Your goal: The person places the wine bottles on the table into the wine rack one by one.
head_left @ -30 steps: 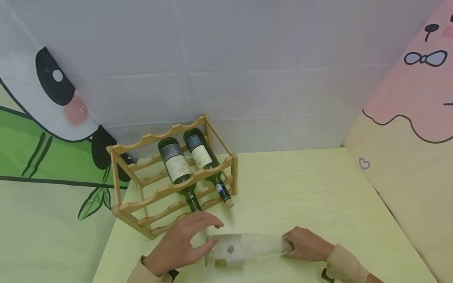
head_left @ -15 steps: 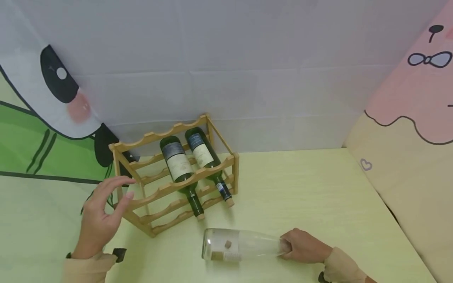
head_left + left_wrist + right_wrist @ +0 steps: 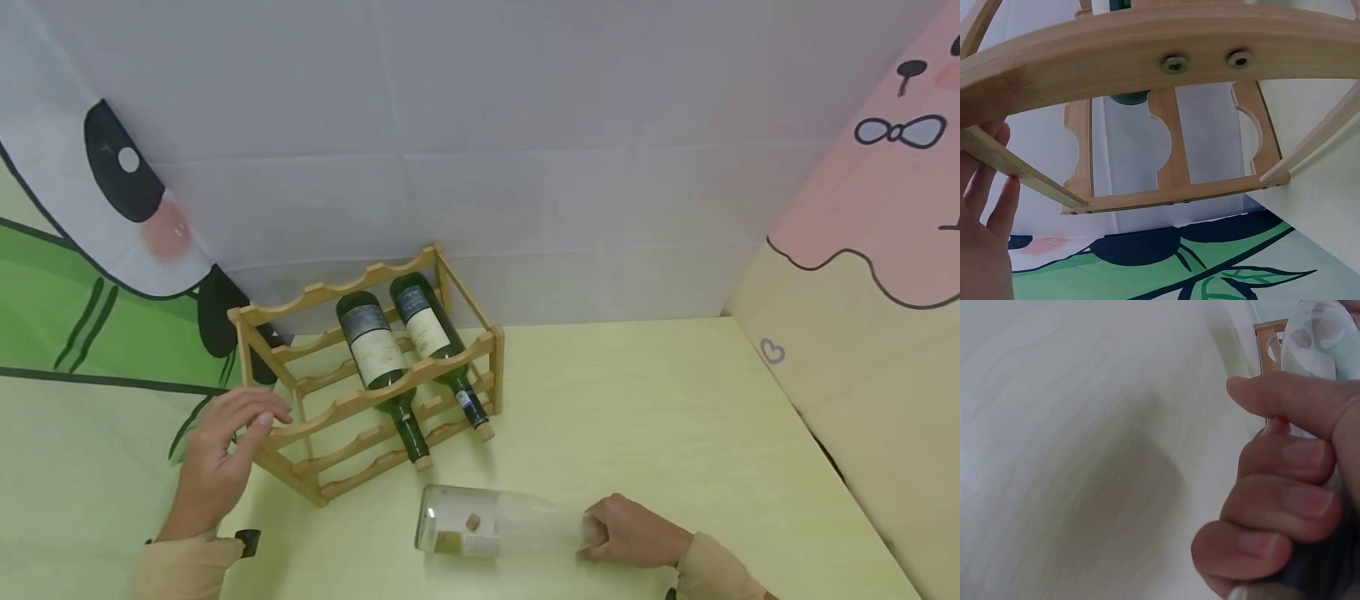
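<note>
My right hand grips the neck of a clear glass bottle, whose labelled base points left, above the table. Curled fingers and thumb wrap the neck in the right wrist view, where part of the bottle shows at the top right. At the left front corner of a wooden wine rack is my left hand. The left wrist view shows its fingers and thumb around a thin wooden bar of that rack. Two green wine bottles lie in the rack, a left one and a right one, corks forward.
A pale yellow table lies under everything. Grey cloth hangs behind the rack, and printed cartoon cloths stand at the left and right. The corked necks jut past the rack's front rail.
My left hand has left the clear bottle's base and moved left to the rack's corner, where its fingers have closed on the bar. The clear bottle has shifted slightly left in my right hand.
</note>
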`<action>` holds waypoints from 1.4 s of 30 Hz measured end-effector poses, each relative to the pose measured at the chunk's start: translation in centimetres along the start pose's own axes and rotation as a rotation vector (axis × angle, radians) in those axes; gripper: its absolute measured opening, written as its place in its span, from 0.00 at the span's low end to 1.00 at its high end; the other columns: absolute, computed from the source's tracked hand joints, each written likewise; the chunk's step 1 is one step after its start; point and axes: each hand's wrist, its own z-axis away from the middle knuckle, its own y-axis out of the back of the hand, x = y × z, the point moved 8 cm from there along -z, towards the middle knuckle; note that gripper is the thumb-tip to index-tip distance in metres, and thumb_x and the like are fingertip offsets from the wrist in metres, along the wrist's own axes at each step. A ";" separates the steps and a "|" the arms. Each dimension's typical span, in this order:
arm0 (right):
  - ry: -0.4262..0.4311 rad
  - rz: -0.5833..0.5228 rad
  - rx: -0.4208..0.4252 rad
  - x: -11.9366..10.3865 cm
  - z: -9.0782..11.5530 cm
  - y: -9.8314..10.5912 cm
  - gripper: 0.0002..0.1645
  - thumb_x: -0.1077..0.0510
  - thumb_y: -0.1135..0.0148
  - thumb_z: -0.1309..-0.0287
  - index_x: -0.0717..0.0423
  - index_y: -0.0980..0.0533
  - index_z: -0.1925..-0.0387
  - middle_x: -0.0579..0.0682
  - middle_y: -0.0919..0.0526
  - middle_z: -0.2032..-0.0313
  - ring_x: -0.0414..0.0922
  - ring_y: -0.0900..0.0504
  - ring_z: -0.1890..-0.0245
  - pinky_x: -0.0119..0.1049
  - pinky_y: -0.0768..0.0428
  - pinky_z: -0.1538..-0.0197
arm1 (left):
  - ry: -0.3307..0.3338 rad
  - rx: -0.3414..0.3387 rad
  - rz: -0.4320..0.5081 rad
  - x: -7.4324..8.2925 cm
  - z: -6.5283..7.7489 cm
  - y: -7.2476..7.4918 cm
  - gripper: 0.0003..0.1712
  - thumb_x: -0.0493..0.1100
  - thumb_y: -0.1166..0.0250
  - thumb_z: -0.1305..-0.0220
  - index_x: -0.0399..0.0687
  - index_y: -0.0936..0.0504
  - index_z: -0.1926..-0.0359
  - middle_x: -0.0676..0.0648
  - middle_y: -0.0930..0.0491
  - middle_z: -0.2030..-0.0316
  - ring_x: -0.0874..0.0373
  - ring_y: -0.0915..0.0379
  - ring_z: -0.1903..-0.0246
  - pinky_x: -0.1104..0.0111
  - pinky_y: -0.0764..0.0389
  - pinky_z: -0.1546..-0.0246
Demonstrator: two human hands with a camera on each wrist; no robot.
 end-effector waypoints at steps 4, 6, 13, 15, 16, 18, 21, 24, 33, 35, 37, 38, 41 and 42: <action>0.001 -0.067 -0.021 -0.2 -0.2 -1.1 0.26 0.50 0.31 0.41 0.49 0.38 0.83 0.32 0.42 0.82 0.27 0.44 0.82 0.23 0.38 0.75 | -0.005 0.016 -0.025 0.4 0.3 -0.1 0.14 0.27 0.46 0.36 0.44 0.19 0.72 0.44 0.21 0.66 0.54 0.34 0.46 0.67 0.42 0.40; 0.005 -0.103 -0.030 -0.3 -0.3 -1.5 0.27 0.51 0.32 0.41 0.50 0.39 0.83 0.33 0.43 0.83 0.28 0.45 0.82 0.23 0.39 0.75 | 0.001 0.027 -0.031 -0.3 0.7 -0.1 0.15 0.27 0.46 0.35 0.46 0.19 0.73 0.44 0.20 0.66 0.54 0.34 0.45 0.66 0.42 0.39; 0.056 -0.172 -0.060 -1.2 -0.8 -2.8 0.28 0.53 0.33 0.38 0.53 0.42 0.83 0.35 0.45 0.83 0.30 0.48 0.84 0.24 0.39 0.75 | 0.002 0.035 -0.025 -2.9 1.8 -0.2 0.17 0.30 0.45 0.33 0.54 0.18 0.71 0.49 0.19 0.64 0.55 0.34 0.44 0.65 0.42 0.38; 0.050 -0.192 -0.069 -1.5 -1.0 -3.1 0.28 0.53 0.34 0.38 0.53 0.41 0.84 0.35 0.44 0.84 0.30 0.48 0.84 0.24 0.39 0.76 | -0.002 0.044 -0.021 -2.5 1.6 -0.2 0.17 0.29 0.46 0.33 0.52 0.18 0.71 0.48 0.20 0.64 0.55 0.34 0.44 0.65 0.42 0.39; 0.044 -0.205 -0.073 -1.6 -1.1 -3.2 0.28 0.53 0.34 0.38 0.54 0.41 0.84 0.36 0.44 0.84 0.31 0.48 0.84 0.24 0.40 0.76 | -0.006 0.050 -0.017 -1.8 1.4 -0.2 0.17 0.29 0.46 0.33 0.50 0.18 0.72 0.47 0.20 0.65 0.55 0.34 0.44 0.65 0.42 0.39; 0.028 -0.221 -0.079 -1.9 -1.3 -3.5 0.28 0.52 0.34 0.39 0.54 0.40 0.84 0.35 0.43 0.84 0.31 0.48 0.84 0.24 0.40 0.76 | -0.014 0.061 -0.011 -0.6 0.9 -0.1 0.16 0.28 0.47 0.34 0.47 0.19 0.73 0.45 0.20 0.66 0.55 0.34 0.45 0.65 0.42 0.39; 0.014 -0.252 -0.091 -2.3 -1.7 -3.9 0.27 0.52 0.34 0.39 0.55 0.38 0.84 0.35 0.42 0.85 0.29 0.47 0.85 0.23 0.40 0.76 | -0.021 0.068 -0.005 0.9 0.3 0.0 0.15 0.26 0.47 0.35 0.43 0.20 0.74 0.43 0.21 0.67 0.54 0.34 0.46 0.65 0.41 0.39; 0.017 -0.273 -0.105 -2.6 -2.1 -4.3 0.26 0.51 0.34 0.39 0.56 0.36 0.84 0.34 0.39 0.85 0.28 0.44 0.85 0.22 0.38 0.76 | -0.024 0.069 -0.005 0.8 0.3 -0.1 0.16 0.27 0.47 0.34 0.44 0.20 0.74 0.44 0.21 0.67 0.54 0.34 0.46 0.65 0.41 0.40; 0.009 -0.300 -0.130 -3.9 -3.5 -5.1 0.25 0.49 0.34 0.40 0.57 0.34 0.83 0.34 0.38 0.85 0.28 0.43 0.85 0.22 0.40 0.77 | -0.031 0.075 -0.002 1.1 0.0 -0.3 0.15 0.26 0.48 0.35 0.41 0.20 0.75 0.42 0.21 0.68 0.53 0.33 0.46 0.64 0.41 0.39; 0.009 -0.312 -0.136 -4.2 -3.8 -5.3 0.26 0.49 0.34 0.40 0.57 0.35 0.84 0.34 0.39 0.86 0.28 0.43 0.86 0.22 0.40 0.78 | -0.031 0.075 0.004 1.1 0.0 -0.3 0.16 0.26 0.48 0.35 0.41 0.20 0.75 0.42 0.21 0.68 0.54 0.34 0.46 0.65 0.42 0.39; 0.006 -0.346 -0.144 -4.5 -4.1 -5.4 0.27 0.50 0.34 0.39 0.58 0.37 0.85 0.34 0.39 0.86 0.29 0.44 0.86 0.22 0.40 0.78 | -0.029 0.073 0.007 1.1 0.0 -0.4 0.16 0.26 0.49 0.35 0.41 0.20 0.75 0.42 0.21 0.68 0.55 0.34 0.45 0.65 0.42 0.39; 0.002 -0.365 -0.148 -4.6 -4.2 -5.5 0.28 0.51 0.34 0.39 0.58 0.37 0.85 0.35 0.39 0.87 0.29 0.44 0.87 0.22 0.40 0.78 | -0.029 0.073 0.007 1.1 0.0 -0.4 0.16 0.26 0.49 0.34 0.41 0.20 0.75 0.43 0.21 0.68 0.55 0.34 0.45 0.65 0.42 0.39; -0.014 -0.405 -0.158 -4.9 -4.6 -5.6 0.29 0.52 0.35 0.38 0.59 0.39 0.86 0.36 0.40 0.88 0.30 0.45 0.88 0.22 0.40 0.79 | -0.024 0.072 0.005 1.1 -0.1 -0.4 0.16 0.26 0.49 0.34 0.41 0.20 0.75 0.43 0.21 0.67 0.55 0.34 0.45 0.65 0.42 0.39; -0.022 -0.414 -0.161 -4.9 -4.7 -5.6 0.29 0.52 0.35 0.38 0.59 0.40 0.85 0.36 0.41 0.88 0.30 0.45 0.88 0.23 0.40 0.79 | -0.023 0.071 0.004 1.1 -0.1 -0.4 0.16 0.26 0.49 0.34 0.41 0.20 0.75 0.42 0.21 0.67 0.54 0.34 0.45 0.65 0.42 0.39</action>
